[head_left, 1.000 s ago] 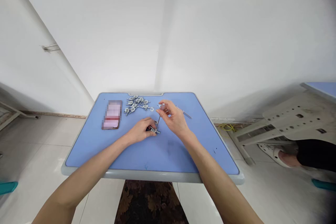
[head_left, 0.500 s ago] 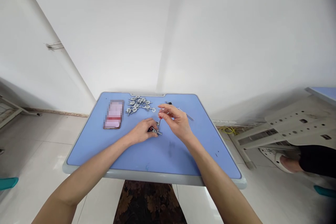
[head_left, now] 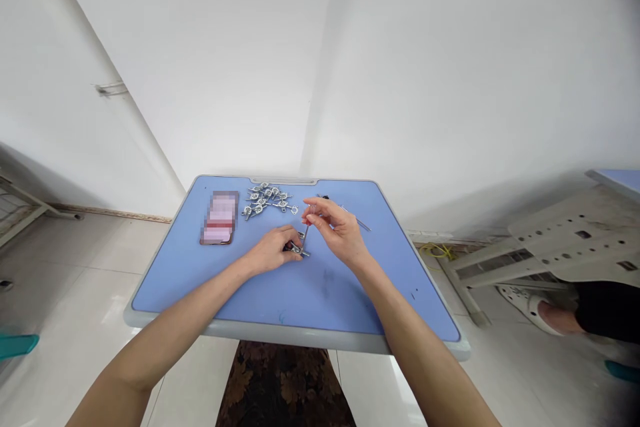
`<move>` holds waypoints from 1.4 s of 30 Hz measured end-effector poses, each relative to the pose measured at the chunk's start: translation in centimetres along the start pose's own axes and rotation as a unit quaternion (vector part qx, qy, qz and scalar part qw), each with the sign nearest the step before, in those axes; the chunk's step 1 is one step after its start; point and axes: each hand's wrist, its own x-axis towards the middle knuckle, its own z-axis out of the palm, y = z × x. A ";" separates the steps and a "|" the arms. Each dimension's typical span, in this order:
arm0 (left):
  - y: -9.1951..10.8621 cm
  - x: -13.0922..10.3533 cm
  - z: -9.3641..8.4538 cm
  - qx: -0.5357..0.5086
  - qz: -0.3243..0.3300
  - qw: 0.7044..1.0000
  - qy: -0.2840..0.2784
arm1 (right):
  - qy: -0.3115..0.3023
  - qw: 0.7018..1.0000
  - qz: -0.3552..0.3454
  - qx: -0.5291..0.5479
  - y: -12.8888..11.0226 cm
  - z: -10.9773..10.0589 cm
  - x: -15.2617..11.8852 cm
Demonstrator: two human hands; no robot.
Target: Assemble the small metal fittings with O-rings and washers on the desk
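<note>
My left hand (head_left: 275,249) rests on the blue desktop (head_left: 240,300), its fingers closed on a small metal clamp-like part (head_left: 295,248) that they partly cover. My right hand (head_left: 337,230) pinches the red handle of a screwdriver (head_left: 305,235) between thumb and fingers. The screwdriver's shaft slants down, and its tip meets the metal part by my left fingertips. Beyond my hands lies a loose pile of similar metal parts (head_left: 263,199), each with a ring and a rod.
A phone (head_left: 220,217) lies at the desk's left. Thin metal rods (head_left: 361,222) and a small black item (head_left: 326,197) lie behind my right hand. A wall stands behind the desk. At right are another desk (head_left: 545,240) and a person's shoe (head_left: 530,307).
The view has shifted slightly. Both hands keep their grips on the metal part and the screwdriver, with almost no other movement.
</note>
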 end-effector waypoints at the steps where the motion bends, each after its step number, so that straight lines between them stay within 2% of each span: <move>1: 0.0 0.0 0.0 0.000 -0.001 1.000 0.000 | 0.013 1.000 0.006 0.001 0.0 0.0 0.0; 5: 0.2 -0.1 0.0 -0.010 -0.007 1.000 0.004 | 0.046 0.998 -0.005 -0.038 0.2 0.3 -0.1; 11: 0.1 0.0 0.0 -0.013 -0.009 1.000 0.003 | -0.019 0.999 -0.006 -0.027 0.0 0.1 -0.2; 18: 0.2 0.0 0.0 -0.013 0.004 1.000 -0.007 | 0.032 0.999 0.008 -0.027 0.2 0.9 -0.1; 25: 0.1 0.0 0.0 -0.012 0.010 1.000 -0.006 | 0.002 0.998 -0.010 -0.064 0.0 0.4 -0.4; 29: -0.2 0.0 0.1 -0.012 0.021 1.000 -0.004 | -0.029 0.999 0.010 -0.018 -0.2 -0.4 -0.3; 33: -0.2 0.0 0.1 -0.007 0.024 1.000 -0.002 | -0.007 0.999 0.036 0.033 -0.2 -0.5 -0.1; 42: 0.0 -0.2 0.2 -0.021 0.014 1.000 0.000 | 0.041 0.998 0.045 -0.017 -0.6 0.7 0.1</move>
